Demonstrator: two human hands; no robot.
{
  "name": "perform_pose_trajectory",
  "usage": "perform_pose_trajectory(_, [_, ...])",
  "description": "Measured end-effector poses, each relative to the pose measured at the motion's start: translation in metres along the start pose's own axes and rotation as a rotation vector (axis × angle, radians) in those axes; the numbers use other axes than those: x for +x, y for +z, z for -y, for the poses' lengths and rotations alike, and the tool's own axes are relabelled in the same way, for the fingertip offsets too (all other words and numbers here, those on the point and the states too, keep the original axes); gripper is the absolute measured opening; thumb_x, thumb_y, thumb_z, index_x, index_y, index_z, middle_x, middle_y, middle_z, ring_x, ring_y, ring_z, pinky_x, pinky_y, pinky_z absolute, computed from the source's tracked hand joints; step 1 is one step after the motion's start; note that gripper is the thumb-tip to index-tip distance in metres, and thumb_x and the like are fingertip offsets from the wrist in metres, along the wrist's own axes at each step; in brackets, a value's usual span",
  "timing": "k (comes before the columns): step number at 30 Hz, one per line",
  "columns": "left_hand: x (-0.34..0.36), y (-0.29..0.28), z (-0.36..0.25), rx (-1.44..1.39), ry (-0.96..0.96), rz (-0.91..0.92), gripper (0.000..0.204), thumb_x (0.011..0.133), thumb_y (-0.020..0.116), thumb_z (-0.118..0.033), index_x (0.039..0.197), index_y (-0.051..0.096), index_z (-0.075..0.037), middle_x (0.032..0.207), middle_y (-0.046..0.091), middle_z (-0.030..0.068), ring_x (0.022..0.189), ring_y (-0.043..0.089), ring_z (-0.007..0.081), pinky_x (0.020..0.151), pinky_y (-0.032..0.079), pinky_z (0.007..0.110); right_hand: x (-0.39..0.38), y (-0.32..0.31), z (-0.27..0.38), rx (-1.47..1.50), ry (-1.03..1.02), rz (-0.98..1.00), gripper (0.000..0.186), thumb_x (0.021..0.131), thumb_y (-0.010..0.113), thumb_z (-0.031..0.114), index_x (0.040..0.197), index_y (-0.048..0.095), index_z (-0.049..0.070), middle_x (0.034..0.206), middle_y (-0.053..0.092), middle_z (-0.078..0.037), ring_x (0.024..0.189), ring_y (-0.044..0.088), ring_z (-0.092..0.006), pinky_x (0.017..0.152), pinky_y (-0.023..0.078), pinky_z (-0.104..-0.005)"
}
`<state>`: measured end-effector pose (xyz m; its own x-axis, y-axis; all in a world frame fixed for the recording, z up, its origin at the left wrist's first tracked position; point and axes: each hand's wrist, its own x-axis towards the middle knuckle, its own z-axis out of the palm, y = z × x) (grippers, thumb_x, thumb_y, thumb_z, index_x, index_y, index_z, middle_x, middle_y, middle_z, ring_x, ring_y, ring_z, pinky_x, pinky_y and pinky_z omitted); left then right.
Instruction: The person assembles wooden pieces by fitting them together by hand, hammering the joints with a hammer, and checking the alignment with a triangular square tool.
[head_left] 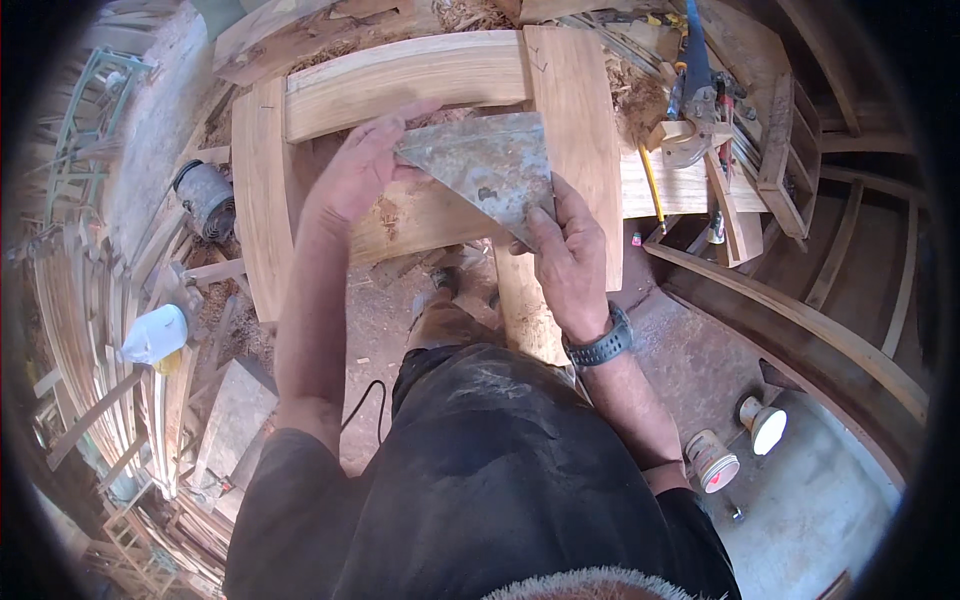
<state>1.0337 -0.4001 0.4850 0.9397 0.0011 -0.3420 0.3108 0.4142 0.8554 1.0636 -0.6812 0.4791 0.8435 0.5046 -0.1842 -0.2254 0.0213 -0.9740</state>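
A grey, stained triangular plate (487, 165) with a small dark hole is held over the wooden frame, its long slanted edge toward me. My right hand (572, 250), with a dark watch on the wrist, grips its lower right corner, thumb on top. My left hand (357, 172) is at the pointed left corner, fingers and thumb on either side of the tip. Beneath lies the wooden frame, with a left upright board (262, 200), a right upright board (575, 110) and a curved top rail (410, 80). The plate covers part of the lower rail (400, 225).
A handsaw (696, 50), a yellow pencil (651, 185) and other tools lie at the right of the bench. A grey cylindrical container (206, 200) and a white jug (156, 334) stand left, near piled wood strips. Buckets (712, 462) sit on the floor at right.
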Motion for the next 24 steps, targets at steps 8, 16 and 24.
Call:
perform_pose_trajectory(8, [0.023,0.052,0.072,-0.428,0.064,-0.356,0.041,0.102,0.072,-0.020,0.136,0.061,-0.001,0.135,0.068,0.0119,0.122,0.067,0.0238,0.105,0.055,0.042,0.001,-0.003,-0.003,-0.270,-0.122,0.070,0.049,0.105,0.057,0.005,0.152,0.048,-0.006,0.133,0.068,-0.016,0.107,0.067,-0.0102,0.082,0.058,-0.0274])
perform_pose_trajectory(16, [0.050,0.039,0.075,-0.307,0.088,-0.465,0.052,0.094,0.082,-0.024,0.134,0.061,0.003,0.129,0.071,0.0120,0.116,0.070,0.0241,0.099,0.059,0.040,-0.010,-0.057,0.022,-0.708,-0.320,-0.226,0.048,0.097,0.070,0.011,0.142,0.061,0.000,0.139,0.063,-0.022,0.124,0.065,-0.0331,0.101,0.055,-0.0419])
perform_pose_trajectory(24, [0.061,0.039,0.084,-0.338,0.069,-0.420,0.054,0.094,0.083,-0.025,0.135,0.061,0.003,0.131,0.070,0.0127,0.118,0.068,0.0230,0.100,0.056,0.039,-0.016,-0.061,0.006,-0.919,-0.222,-0.167,0.068,0.089,0.074,0.014,0.151,0.050,-0.002,0.158,0.042,-0.023,0.144,0.045,-0.0416,0.120,0.041,-0.0474])
